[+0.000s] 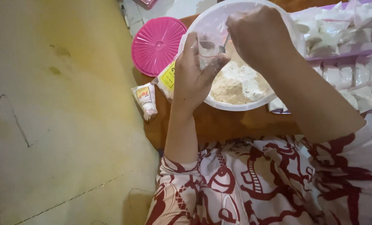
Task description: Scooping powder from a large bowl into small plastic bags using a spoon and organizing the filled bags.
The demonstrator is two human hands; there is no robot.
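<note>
Hands meet over a white plastic bowl (219, 104) that sits on a brown wooden board (219, 123). Left hand (196, 75) is raised at the bowl's near-left rim w/ fingers curled and thumb pressed against a small clear plastic bag (207, 49), pinching it so its mouth stands open toward the right. Right hand (259, 35) hangs above the bowl's middle, fingers bunched tight around a thin metal spoon (225, 45); only part of the handle and tip shows just beside the bag mouth, so can't tell if it's loaded. Bowl holds powder (238, 85), whitish on top, tan toward the near edge. Round pink ribbed lid (157, 45) lies flat to the left of the bowl, touching or nearly touching its rim. Two small printed sachets, yellow-and-white (145, 100), rest at the board's left edge, one partly under the left wrist. Right of the bowl, rows of filled small clear packets (352, 75) w/ white contents are stacked close together. Red-and-white patterned sleeves (257, 179) fill the lower frame; yellowish floor (61, 125) spreads left.
</note>
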